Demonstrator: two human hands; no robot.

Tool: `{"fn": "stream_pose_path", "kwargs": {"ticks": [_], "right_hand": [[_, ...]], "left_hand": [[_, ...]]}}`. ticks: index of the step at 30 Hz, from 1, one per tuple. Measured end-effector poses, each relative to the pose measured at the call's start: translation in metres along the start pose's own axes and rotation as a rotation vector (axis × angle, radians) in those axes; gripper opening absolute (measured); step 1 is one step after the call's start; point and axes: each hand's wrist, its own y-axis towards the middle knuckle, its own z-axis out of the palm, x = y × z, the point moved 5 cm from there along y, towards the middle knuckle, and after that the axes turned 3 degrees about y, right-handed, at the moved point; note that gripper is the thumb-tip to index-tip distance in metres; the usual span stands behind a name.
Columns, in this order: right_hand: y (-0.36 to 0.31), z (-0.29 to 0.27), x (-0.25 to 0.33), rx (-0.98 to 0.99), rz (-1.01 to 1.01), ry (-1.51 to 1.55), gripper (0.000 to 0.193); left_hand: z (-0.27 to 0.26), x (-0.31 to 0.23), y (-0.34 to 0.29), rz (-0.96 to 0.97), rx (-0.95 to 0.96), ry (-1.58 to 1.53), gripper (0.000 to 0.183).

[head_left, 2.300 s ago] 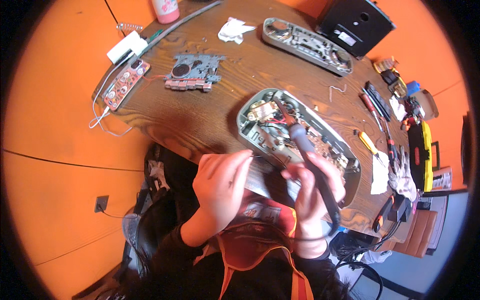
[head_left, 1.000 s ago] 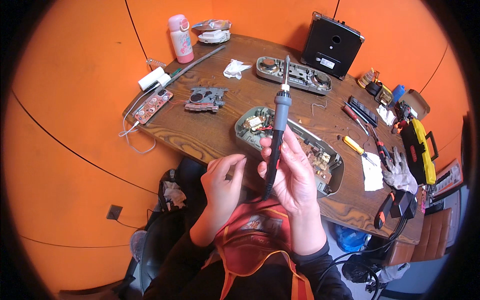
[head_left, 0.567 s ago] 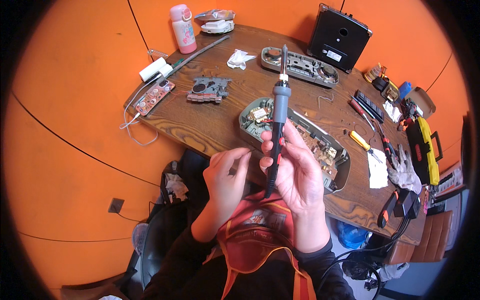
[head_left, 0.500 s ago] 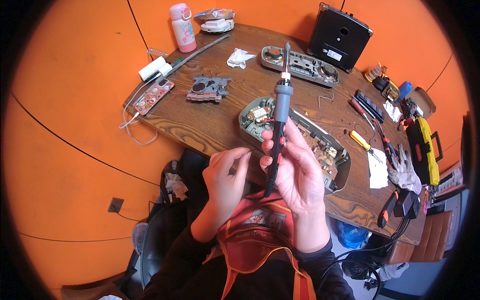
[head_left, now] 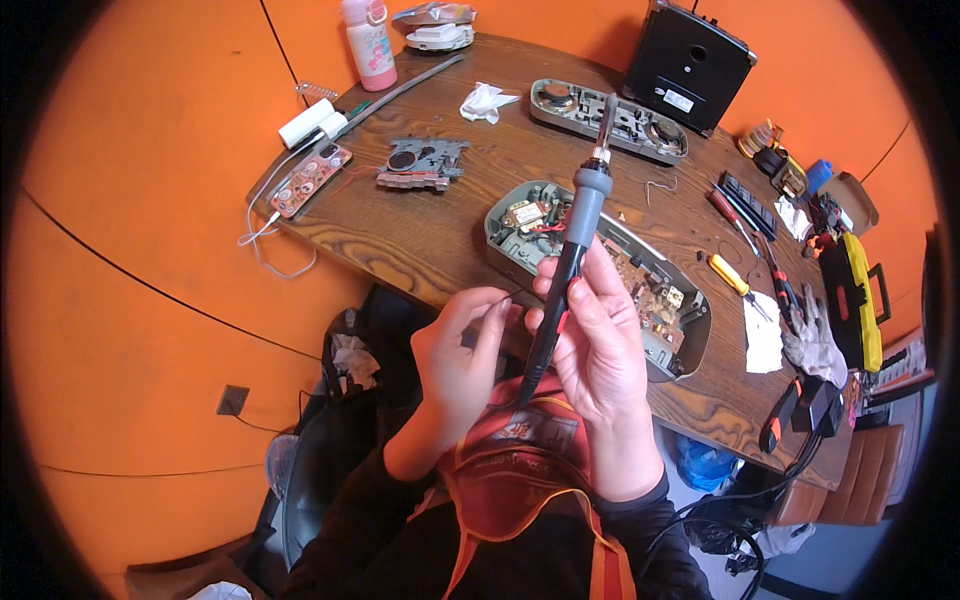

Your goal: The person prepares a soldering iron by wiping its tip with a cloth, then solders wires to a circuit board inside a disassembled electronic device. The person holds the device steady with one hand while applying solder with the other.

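Upright in front of me, a grey and black soldering iron (head_left: 570, 255) with red buttons is held by its handle in my right hand (head_left: 605, 365). Its metal tip points up and away, leaning slightly right. My left hand (head_left: 458, 350) is closed in a pinch beside the handle's lower half. A thin dark wire (head_left: 514, 294) seems to stick out from those fingertips; most of it is hidden. Behind the right hand lies an opened grey-green device casing (head_left: 495, 243) with a brown circuit board (head_left: 655, 312) inside, partly covered by the hand and iron.
Farther back are a casing half with two speakers (head_left: 610, 115), a black speaker box (head_left: 690, 65) and a grey mechanism (head_left: 425, 165). At left are a phone (head_left: 310, 180) on a cable and a pink bottle (head_left: 370, 48). To the right lie a yellow screwdriver (head_left: 730, 272), gloves (head_left: 812, 340) and a toolbox (head_left: 850, 300).
The soldering iron has tilted, its tip swinging right and its lower end shifting slightly left. My left hand has moved slightly closer to the handle, still pinched. The whole view has shifted a little.
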Motion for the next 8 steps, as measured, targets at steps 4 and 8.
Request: {"fn": "stream_pose_path", "kwargs": {"ticks": [4, 8], "right_hand": [[0.004, -0.004, 0.004, -0.093, -0.137, -0.367, 0.057], [0.005, 0.000, 0.006, -0.099, -0.223, -0.558, 0.059]], "left_hand": [[0.006, 0.001, -0.008, -0.299, 0.320, -0.390, 0.008], [0.008, -0.010, -0.008, -0.238, 0.400, -0.456, 0.010]]}}
